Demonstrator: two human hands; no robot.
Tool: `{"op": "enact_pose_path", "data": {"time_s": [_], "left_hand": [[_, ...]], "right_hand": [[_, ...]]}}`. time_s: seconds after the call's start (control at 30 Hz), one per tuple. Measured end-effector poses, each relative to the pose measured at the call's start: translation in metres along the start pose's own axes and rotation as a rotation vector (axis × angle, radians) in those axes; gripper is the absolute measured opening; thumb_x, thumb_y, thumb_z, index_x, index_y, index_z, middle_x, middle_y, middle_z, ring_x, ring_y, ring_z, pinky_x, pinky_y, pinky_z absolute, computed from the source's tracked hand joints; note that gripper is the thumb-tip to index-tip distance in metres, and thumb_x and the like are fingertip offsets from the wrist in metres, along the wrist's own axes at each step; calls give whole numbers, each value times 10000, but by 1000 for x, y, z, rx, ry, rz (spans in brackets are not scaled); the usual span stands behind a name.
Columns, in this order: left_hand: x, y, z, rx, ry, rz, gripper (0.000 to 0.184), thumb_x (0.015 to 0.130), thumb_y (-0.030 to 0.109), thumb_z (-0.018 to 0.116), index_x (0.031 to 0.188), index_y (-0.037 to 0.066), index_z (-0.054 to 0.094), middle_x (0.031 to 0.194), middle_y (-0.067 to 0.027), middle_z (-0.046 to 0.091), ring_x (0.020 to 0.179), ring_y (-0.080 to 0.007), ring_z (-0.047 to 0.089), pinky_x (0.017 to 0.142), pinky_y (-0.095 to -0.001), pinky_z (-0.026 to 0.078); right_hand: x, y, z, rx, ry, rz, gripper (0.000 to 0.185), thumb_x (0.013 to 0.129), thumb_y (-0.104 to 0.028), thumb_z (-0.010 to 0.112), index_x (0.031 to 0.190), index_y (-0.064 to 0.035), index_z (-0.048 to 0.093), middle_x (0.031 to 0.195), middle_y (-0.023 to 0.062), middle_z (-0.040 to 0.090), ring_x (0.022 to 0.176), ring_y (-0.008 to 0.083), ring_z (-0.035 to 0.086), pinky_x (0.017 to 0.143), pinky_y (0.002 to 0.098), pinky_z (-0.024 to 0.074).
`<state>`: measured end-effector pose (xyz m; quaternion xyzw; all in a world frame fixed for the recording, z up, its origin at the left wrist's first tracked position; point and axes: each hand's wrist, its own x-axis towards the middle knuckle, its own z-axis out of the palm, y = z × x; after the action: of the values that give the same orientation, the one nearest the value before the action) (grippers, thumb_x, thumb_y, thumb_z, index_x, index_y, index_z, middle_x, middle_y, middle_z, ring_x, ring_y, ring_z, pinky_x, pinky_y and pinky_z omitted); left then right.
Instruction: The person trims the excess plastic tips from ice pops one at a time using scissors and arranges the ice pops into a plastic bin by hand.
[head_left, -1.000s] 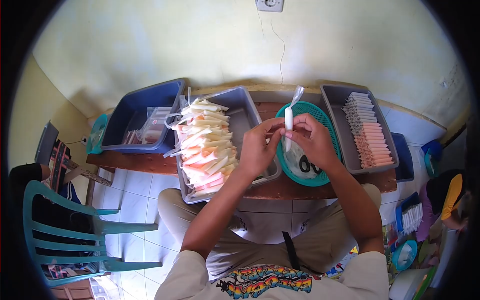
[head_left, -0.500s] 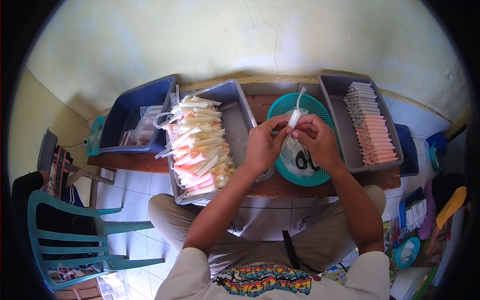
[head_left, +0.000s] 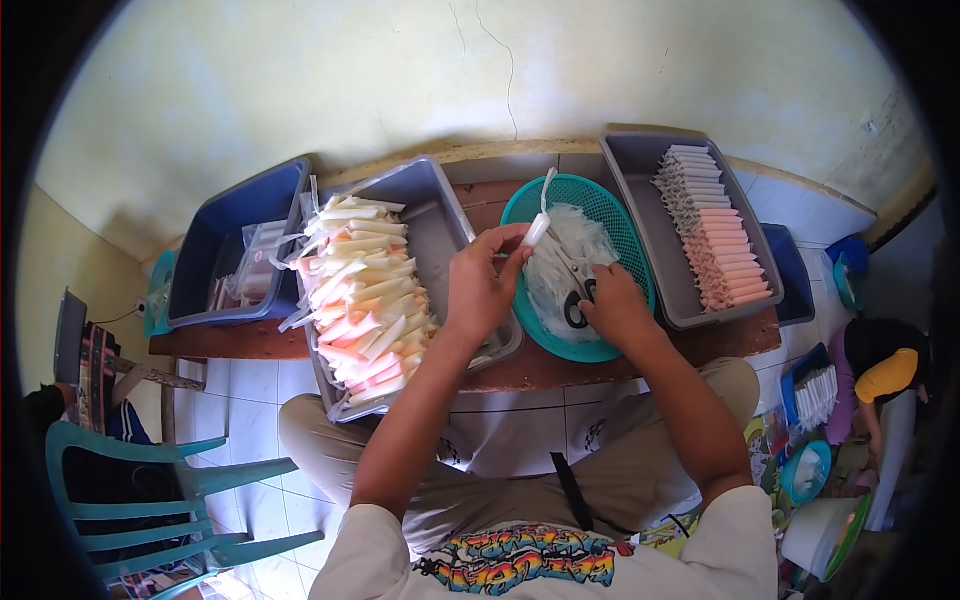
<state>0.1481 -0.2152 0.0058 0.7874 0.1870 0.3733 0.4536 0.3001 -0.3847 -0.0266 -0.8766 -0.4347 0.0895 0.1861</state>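
Currently, the white tube (head_left: 537, 231) stands over the left side of the teal basket (head_left: 560, 351), its long axis slanting away from the person and slightly right, twisted tail foremost. The left hand (head_left: 486, 278), forearm stretched forward, pinches its near end between thumb and fingers, while the right hand (head_left: 622, 306) dips palm-down to the black-handled scissors (head_left: 574, 311) (whether it grips them, I cannot tell). Colourful lettering (head_left: 520, 562) crosses the shirt (head_left: 690, 562), illegible.

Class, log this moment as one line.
left hand: holding white tube | right hand: at scissors | scissors: in turquoise basket
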Motion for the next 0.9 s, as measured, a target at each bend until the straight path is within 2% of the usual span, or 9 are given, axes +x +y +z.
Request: {"op": "enact_pose_path", "data": {"time_s": [0.07, 0.13, 0.37, 0.6, 0.7, 0.77, 0.8, 0.87, 0.9], "left_hand": [[0, 2, -2, 25, -5, 14, 279, 957, 25, 789, 1234, 53, 771, 1055, -160, 806, 931, -236, 801, 789, -367, 639], [0, 6, -4, 52, -32, -15, 277, 991, 53, 777, 1266, 22, 766, 1101, -156, 820, 958, -208, 805, 867, -360, 649], [1, 5, -4, 59, -27, 5, 276, 982, 49, 782, 1257, 29, 769, 1106, -159, 816, 935, -233, 807, 838, -363, 644], [3, 8, -7, 98, -37, 19, 289, 970, 32, 782, 1259, 34, 766, 1090, -153, 805, 891, -237, 793, 794, -358, 624], [9, 4, -9, 135, -23, 100, 296, 967, 19, 776, 1262, 37, 765, 1094, -152, 797, 869, -243, 780, 790, -359, 616], [14, 3, -12, 153, -17, 160, 299, 965, 12, 773, 1263, 40, 765, 1100, -152, 792, 860, -249, 774, 791, -361, 613], [17, 5, -15, 186, -18, 177, 305, 963, 3, 766, 1265, 43, 763, 1114, -153, 788, 871, -258, 773, 797, -363, 611], [21, 3, -18, 218, -13, 190, 310, 962, -7, 759, 1268, 46, 761, 1129, -154, 783, 882, -267, 773, 803, -366, 609], [23, 2, -20, 248, -4, 203, 307, 963, -10, 749, 1265, 46, 760, 1134, -155, 780, 887, -286, 771, 807, -375, 608]], "right_hand": [[4, 6, 13, 15, -83, 42, 625, 844, -176, 861, 1377, 40, 618, 1319, 291, 630, 1216, 474, 657, 1041, 534, 560], [8, 7, 22, -4, -117, 62, 614, 838, -177, 855, 1363, 38, 619, 1315, 291, 628, 1208, 477, 663, 1035, 534, 566], [23, 13, 49, -36, -103, 74, 578, 818, -140, 825, 1324, 43, 613, 1299, 292, 620, 1172, 509, 670, 1014, 541, 585], [16, 16, 25, 66, -70, 6, 584, 788, -125, 823, 1299, 79, 626, 1304, 306, 598, 1178, 503, 647, 1049, 521, 556], [4, 13, -1, 122, -70, -27, 576, 789, -110, 802, 1299, 94, 629, 1305, 291, 602, 1175, 486, 638, 1047, 502, 548], [-6, 13, -15, 163, 35, -123, 612, 793, -105, 794, 1351, 77, 622, 1262, 253, 621, 1131, 416, 669, 993, 466, 566], [-9, 7, -28, 162, 38, -120, 612, 793, -105, 794, 1351, 77, 622, 1262, 253, 621, 1131, 416, 669, 993, 466, 566], [-15, -5, -53, 364, -84, -59, 705, 800, -151, 820, 1445, 29, 598, 1221, 207, 596, 965, 327, 710, 935, 428, 595], [-16, -3, -56, 363, -88, -61, 705, 800, -151, 820, 1445, 29, 598, 1221, 207, 596, 965, 327, 710, 935, 428, 595]]}}
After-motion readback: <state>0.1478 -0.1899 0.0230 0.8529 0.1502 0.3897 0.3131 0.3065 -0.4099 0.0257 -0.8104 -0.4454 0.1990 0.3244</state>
